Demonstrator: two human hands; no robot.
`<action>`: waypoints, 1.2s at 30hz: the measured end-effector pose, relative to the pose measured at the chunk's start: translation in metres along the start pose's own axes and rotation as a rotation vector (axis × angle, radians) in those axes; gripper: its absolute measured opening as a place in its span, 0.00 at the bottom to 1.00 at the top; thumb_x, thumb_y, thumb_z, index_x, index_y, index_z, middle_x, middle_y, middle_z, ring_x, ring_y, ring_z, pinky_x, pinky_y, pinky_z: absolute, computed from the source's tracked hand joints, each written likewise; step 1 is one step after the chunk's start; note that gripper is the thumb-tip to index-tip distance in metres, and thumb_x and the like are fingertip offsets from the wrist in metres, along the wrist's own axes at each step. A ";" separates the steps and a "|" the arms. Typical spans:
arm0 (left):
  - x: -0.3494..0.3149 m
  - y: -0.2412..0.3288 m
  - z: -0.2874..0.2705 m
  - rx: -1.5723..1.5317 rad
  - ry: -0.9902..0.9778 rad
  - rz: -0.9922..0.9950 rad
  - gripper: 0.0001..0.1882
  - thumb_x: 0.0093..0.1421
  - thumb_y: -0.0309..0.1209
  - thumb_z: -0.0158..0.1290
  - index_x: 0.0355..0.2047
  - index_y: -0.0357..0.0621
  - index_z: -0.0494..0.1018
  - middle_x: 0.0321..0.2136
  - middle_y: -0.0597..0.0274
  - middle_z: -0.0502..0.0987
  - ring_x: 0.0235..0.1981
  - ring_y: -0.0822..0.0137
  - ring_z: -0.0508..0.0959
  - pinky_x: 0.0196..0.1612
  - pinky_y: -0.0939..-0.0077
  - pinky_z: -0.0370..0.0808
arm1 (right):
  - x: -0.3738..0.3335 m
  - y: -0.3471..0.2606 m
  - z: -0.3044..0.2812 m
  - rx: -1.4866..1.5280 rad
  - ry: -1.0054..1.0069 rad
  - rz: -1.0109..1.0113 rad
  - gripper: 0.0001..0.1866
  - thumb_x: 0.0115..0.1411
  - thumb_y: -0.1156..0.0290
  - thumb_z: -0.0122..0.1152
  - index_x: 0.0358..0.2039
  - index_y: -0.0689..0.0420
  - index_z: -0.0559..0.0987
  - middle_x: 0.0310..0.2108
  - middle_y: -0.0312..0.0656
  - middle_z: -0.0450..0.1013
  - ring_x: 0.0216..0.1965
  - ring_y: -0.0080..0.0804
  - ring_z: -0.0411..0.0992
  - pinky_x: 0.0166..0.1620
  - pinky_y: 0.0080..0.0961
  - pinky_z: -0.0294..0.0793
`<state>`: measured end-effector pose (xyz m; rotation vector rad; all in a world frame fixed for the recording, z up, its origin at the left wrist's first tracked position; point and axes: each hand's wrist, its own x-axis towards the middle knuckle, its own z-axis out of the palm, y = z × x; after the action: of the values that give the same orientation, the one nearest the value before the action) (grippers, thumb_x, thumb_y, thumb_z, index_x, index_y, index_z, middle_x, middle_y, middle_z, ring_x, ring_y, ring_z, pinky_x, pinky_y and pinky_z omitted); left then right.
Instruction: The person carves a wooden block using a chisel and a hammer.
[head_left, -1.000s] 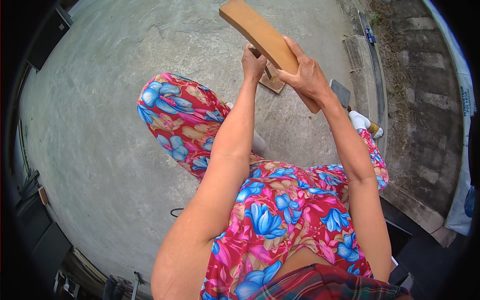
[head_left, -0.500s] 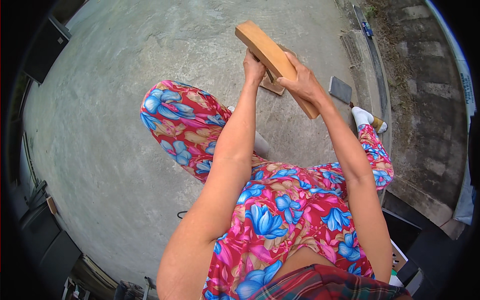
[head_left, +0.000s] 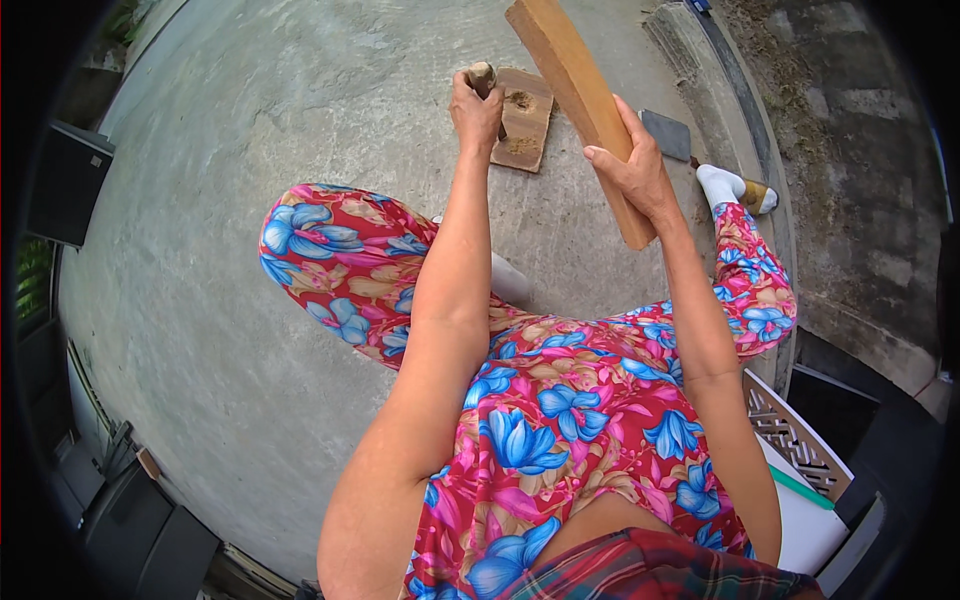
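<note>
My left hand (head_left: 472, 118) is closed round the thick handle of a chisel (head_left: 482, 77), which stands roughly upright. Its dark blade comes down at the left part of a flat brown wooden block (head_left: 538, 108) on the ground. Two rough hollows with loose wood bits show in the block's face. Whether the blade's tip touches the wood I cannot tell. In my right hand (head_left: 638, 172) is a long squared wooden bar (head_left: 572, 70), gripped near its lower end. It tilts up to the left, right of the block and apart from it.
A grey flat slab (head_left: 665, 135) lies on the concrete floor (head_left: 250, 120) beyond my right hand. My white-socked foot (head_left: 718, 184) rests near the raised edge at the right. Dark box-shaped things (head_left: 75, 185) stand at the left rim. A patterned white panel (head_left: 800, 445) is at lower right.
My hands have come apart: the left, with the chisel, shifted left beside the block; the right carried the wooden bar slightly right. The block, mostly covered before, now shows plainly.
</note>
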<state>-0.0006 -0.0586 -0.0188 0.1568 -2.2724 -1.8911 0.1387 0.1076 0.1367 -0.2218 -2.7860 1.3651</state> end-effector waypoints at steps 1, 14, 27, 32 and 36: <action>0.000 0.004 0.001 -0.011 -0.013 -0.001 0.18 0.49 0.31 0.63 0.39 0.39 0.72 0.30 0.59 0.78 0.33 0.66 0.78 0.40 0.69 0.75 | -0.002 0.004 -0.002 0.005 0.009 0.009 0.48 0.48 0.54 0.69 0.66 0.64 0.60 0.55 0.56 0.71 0.56 0.42 0.71 0.57 0.33 0.70; -0.004 0.009 0.005 -0.006 -0.057 0.054 0.16 0.55 0.30 0.62 0.40 0.37 0.70 0.34 0.50 0.80 0.37 0.53 0.80 0.43 0.63 0.75 | -0.002 0.016 -0.007 0.079 0.057 0.042 0.48 0.49 0.55 0.69 0.65 0.63 0.60 0.54 0.54 0.71 0.55 0.40 0.71 0.57 0.33 0.70; 0.005 0.014 0.014 -0.021 -0.186 -0.003 0.22 0.56 0.30 0.59 0.51 0.42 0.69 0.39 0.52 0.81 0.42 0.54 0.81 0.46 0.63 0.75 | 0.037 -0.028 -0.015 0.026 -0.013 -0.067 0.48 0.48 0.52 0.69 0.66 0.61 0.62 0.54 0.51 0.71 0.52 0.36 0.72 0.54 0.33 0.72; 0.010 0.020 0.022 -0.009 -0.205 0.027 0.19 0.56 0.30 0.58 0.48 0.40 0.70 0.37 0.48 0.81 0.40 0.50 0.81 0.44 0.61 0.76 | 0.063 -0.007 0.004 -0.170 -0.064 -0.058 0.48 0.45 0.52 0.68 0.66 0.57 0.62 0.49 0.54 0.74 0.49 0.43 0.75 0.53 0.36 0.74; 0.014 0.001 0.016 0.006 -0.173 -0.020 0.17 0.56 0.31 0.59 0.46 0.40 0.72 0.35 0.49 0.81 0.37 0.50 0.81 0.42 0.63 0.76 | 0.072 -0.021 0.006 -0.280 -0.186 -0.056 0.48 0.42 0.54 0.64 0.66 0.55 0.62 0.46 0.56 0.76 0.47 0.49 0.76 0.52 0.41 0.76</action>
<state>-0.0180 -0.0453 -0.0192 0.0170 -2.3948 -1.9786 0.0640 0.1002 0.1475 -0.0224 -3.1060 1.0294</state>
